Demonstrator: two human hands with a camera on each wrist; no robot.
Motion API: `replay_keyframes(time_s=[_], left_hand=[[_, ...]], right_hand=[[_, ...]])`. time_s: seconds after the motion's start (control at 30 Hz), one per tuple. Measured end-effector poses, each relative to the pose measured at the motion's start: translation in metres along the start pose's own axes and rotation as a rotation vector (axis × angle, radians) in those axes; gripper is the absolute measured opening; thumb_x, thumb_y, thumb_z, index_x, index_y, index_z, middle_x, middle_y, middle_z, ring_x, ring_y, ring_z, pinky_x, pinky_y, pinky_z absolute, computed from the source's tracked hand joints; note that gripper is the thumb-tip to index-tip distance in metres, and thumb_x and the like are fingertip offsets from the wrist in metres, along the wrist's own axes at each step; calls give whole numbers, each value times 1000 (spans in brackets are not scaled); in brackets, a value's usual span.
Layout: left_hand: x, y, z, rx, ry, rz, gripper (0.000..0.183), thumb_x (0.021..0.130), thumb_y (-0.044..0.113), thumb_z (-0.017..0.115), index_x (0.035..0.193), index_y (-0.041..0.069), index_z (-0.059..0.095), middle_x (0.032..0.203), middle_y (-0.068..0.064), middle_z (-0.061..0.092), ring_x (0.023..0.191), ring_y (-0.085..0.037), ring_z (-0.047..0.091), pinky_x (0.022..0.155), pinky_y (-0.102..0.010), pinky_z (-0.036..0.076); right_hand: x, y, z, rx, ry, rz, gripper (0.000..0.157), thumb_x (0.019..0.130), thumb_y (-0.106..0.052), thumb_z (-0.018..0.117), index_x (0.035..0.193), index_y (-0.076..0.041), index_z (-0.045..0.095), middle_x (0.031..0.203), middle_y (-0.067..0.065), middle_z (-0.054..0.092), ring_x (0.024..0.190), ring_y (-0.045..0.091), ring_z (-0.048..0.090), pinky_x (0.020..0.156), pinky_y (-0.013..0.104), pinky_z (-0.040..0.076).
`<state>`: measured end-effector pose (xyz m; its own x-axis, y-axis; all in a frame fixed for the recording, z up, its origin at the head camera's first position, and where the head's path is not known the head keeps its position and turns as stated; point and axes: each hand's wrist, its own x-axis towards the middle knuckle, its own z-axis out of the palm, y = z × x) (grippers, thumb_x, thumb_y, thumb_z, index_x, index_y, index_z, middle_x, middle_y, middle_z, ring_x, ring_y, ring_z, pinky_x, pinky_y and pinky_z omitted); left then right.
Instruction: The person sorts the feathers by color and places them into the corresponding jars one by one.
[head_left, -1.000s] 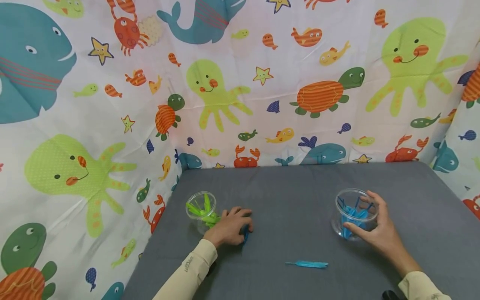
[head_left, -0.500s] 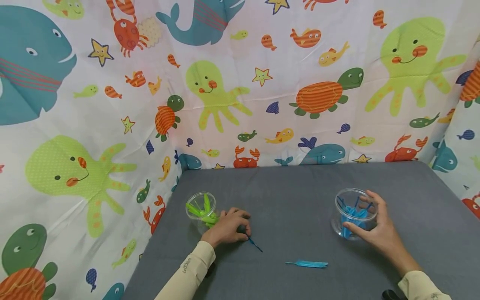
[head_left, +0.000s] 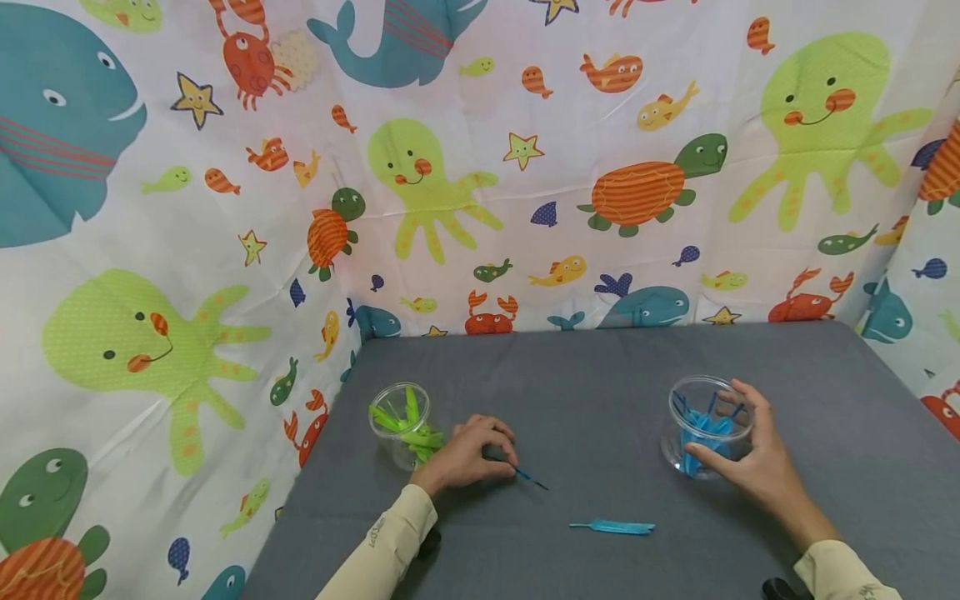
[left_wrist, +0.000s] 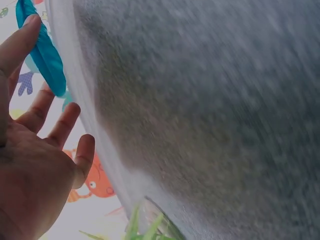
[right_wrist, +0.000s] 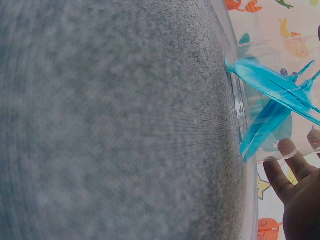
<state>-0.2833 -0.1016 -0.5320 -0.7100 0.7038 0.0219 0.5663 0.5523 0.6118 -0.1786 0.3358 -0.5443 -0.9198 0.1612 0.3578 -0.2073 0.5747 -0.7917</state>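
Observation:
Between the thumb and fingers of my left hand (head_left: 474,452) is a blue feather (left_wrist: 49,60). Its thin quill points right and toward me in the head view. The left wrist view shows the thumb on the vane, with the other fingers spread. At the right, my right hand (head_left: 763,467) grips the side of a clear cup (head_left: 670,454) that stands on the table. Several blue feathers (right_wrist: 275,92) lean inside that cup. Another blue feather (head_left: 621,527) lies flat on the table between my hands, nearer to me.
Left of my left hand, a second clear cup (head_left: 392,452) holds several green feathers (head_left: 412,427). Grey cloth covers the table (head_left: 577,400). A curtain (head_left: 450,292) printed with sea animals hangs along the back and sides.
My left hand has moved a little right, away from the green feathers. The feather in it has swung so its quill points out to the right. My right hand stays on the cup.

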Motion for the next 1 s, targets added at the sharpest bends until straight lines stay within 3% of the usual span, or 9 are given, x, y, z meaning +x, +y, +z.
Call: replay_keyframes(time_s=[0.3,0.5,0.7,0.83,0.93,1.0], left_hand=[[8,12,5,-72,25,38,8,88,34,80,90,40,75,92,26,69,96,-10,56,97,-42,25],[15,19,11,-118,9,29,3,92,36,75,95,35,73,88,23,71,89,4,63,105,-44,23],[22,29,17,-231,19,21,7,95,29,72,100,28,68,92,14,78,91,3,70,116,-47,18],[27,35,20,-301,23,10,6,97,25,70,101,25,65,97,7,80,95,-4,74,104,-38,37],[32,40,23,-355,27,-3,5,99,24,68,102,23,63,101,6,80,99,-6,74,86,-29,44],[36,43,24,-399,37,-8,5,100,22,66,103,21,62,102,7,80,101,-5,74,83,-26,45]], right_hand=[[0,0,-1,13,0,-8,123,74,-16,92,163,-29,8,152,30,40,132,52,36,99,87,21],[0,1,0,10,2,-11,123,73,-16,93,163,-27,9,151,29,41,130,49,39,97,85,26],[0,1,0,9,4,-11,123,73,-16,93,163,-28,9,151,28,41,131,50,38,98,86,24],[0,0,-1,10,-2,3,123,74,-18,92,162,-33,7,152,29,39,132,51,37,98,87,23],[0,0,-1,15,-5,5,123,75,-18,92,162,-34,7,153,29,39,133,52,35,99,87,21],[-1,0,0,18,-6,5,122,75,-18,91,162,-33,7,153,29,39,132,51,35,99,87,21]])
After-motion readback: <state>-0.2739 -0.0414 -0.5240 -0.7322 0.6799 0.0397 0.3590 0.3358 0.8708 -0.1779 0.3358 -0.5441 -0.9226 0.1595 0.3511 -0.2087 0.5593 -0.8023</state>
